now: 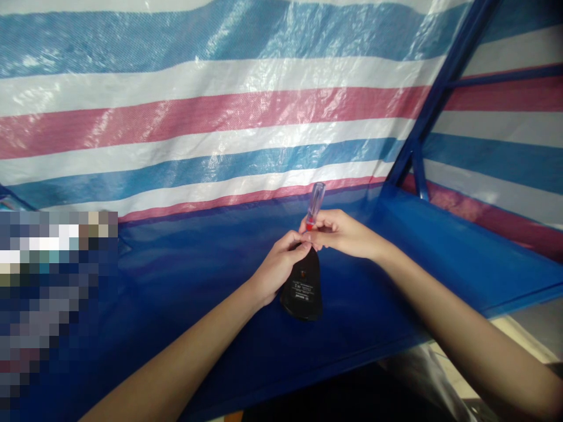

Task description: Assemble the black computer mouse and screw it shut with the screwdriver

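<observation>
A black computer mouse (302, 290) lies upside down on the blue table, its printed label facing up. My left hand (281, 261) is closed on the mouse's far end and left side. Just beyond, my right hand (341, 233) pinches a screwdriver (315, 202) with a clear handle and a red band near its lower end. The screwdriver stands nearly upright above the far end of the mouse. Its tip is hidden behind my fingers, so I cannot tell whether it touches the mouse. The fingertips of both hands meet there.
The blue tabletop (185, 264) runs back to a striped plastic sheet (220, 117) that hangs as a wall. A dark blue metal post (433, 99) with a brace stands at the right rear corner. The left edge of the picture is pixelated and unreadable.
</observation>
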Action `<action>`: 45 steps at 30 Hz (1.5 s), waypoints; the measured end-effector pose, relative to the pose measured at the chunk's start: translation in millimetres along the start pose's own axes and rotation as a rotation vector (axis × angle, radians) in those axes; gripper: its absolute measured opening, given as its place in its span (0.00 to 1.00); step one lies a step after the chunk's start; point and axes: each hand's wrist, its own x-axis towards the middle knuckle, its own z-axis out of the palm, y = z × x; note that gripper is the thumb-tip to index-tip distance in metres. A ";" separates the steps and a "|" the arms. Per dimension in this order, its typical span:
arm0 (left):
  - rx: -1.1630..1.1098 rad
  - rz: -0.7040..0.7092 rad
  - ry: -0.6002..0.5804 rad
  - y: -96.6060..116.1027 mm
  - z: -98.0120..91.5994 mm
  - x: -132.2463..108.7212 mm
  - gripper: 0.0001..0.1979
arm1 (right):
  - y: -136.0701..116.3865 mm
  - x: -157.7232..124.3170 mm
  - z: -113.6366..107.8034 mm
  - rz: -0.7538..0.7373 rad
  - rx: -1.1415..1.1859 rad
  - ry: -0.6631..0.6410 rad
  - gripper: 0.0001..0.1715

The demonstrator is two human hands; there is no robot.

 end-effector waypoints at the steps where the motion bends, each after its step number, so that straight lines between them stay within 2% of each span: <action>1: 0.004 -0.004 0.003 0.4 0.1 0.1 0.06 | -0.8 -0.3 -1.3 0.005 0.014 -0.014 0.11; 4: 0.011 -0.016 0.006 2.2 0.6 -0.2 0.06 | -0.9 -0.9 -3.9 0.019 -0.007 -0.003 0.12; 11: 0.002 0.010 -0.001 1.9 0.7 -0.5 0.07 | 10.2 2.2 1.9 -0.004 -0.158 0.136 0.15; 14: 0.024 0.017 -0.012 -0.7 -1.0 0.0 0.07 | 10.1 3.3 2.4 0.013 -0.102 0.099 0.15; 17: 0.022 0.024 0.011 -3.1 -3.0 0.6 0.08 | 4.5 2.4 -0.7 0.042 -0.007 -0.009 0.11; 21: 0.019 0.019 0.011 -4.4 -3.9 1.9 0.10 | 0.2 0.6 -4.9 0.040 -0.007 -0.072 0.11; 30: -0.009 0.049 -0.008 -0.7 -1.5 0.7 0.08 | 12.4 2.9 -1.1 0.044 -0.149 0.072 0.16; 33: -0.046 0.037 -0.016 2.1 0.4 -0.7 0.08 | 7.4 2.3 0.2 0.019 -0.083 0.069 0.15; 38: -0.110 0.000 -0.006 4.9 2.2 -1.7 0.10 | -0.9 0.8 -2.6 0.013 0.004 -0.031 0.12; 45: -0.125 -0.019 -0.015 7.5 4.1 -2.7 0.11 | 3.3 1.9 -1.4 0.020 0.021 0.092 0.14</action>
